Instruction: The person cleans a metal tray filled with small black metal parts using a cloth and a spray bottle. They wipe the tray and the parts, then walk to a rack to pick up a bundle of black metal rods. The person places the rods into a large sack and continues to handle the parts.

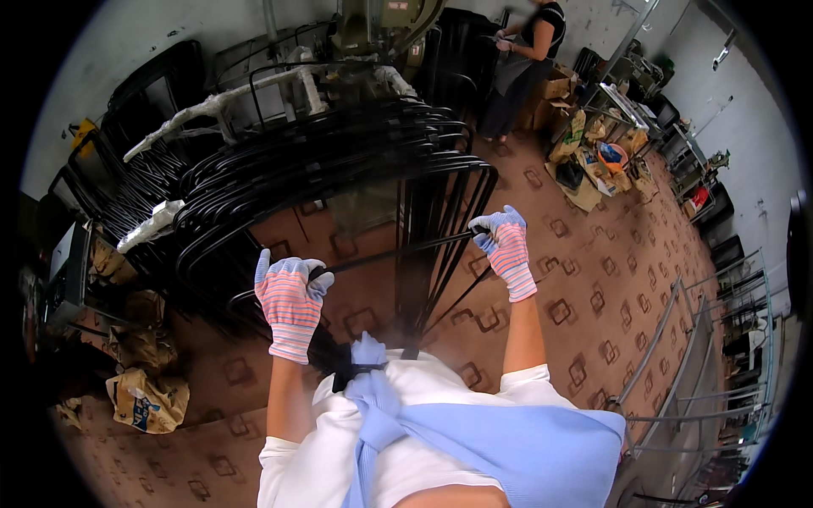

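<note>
In striped gloves, my left hand (290,298) and my right hand (506,249) are both closed around a black metal tube frame (398,251), one at each end of its front bar. This bar spans the gap between my hands, rising slightly to the right. Below it, the rest of the frame is hard to separate from the dark tubes behind. Just beyond my hands stands a big stack of bent black tube frames (313,165), nested closely together. A light blue cloth (508,440) is tied over my white shirt.
White-wrapped rack arms (224,102) reach out over the stack. Another person (527,63) stands beyond it at right. Cartons and bags (593,161) lie on the patterned floor. A metal rail frame (686,364) is at the right, a paper sack (148,400) at the lower left.
</note>
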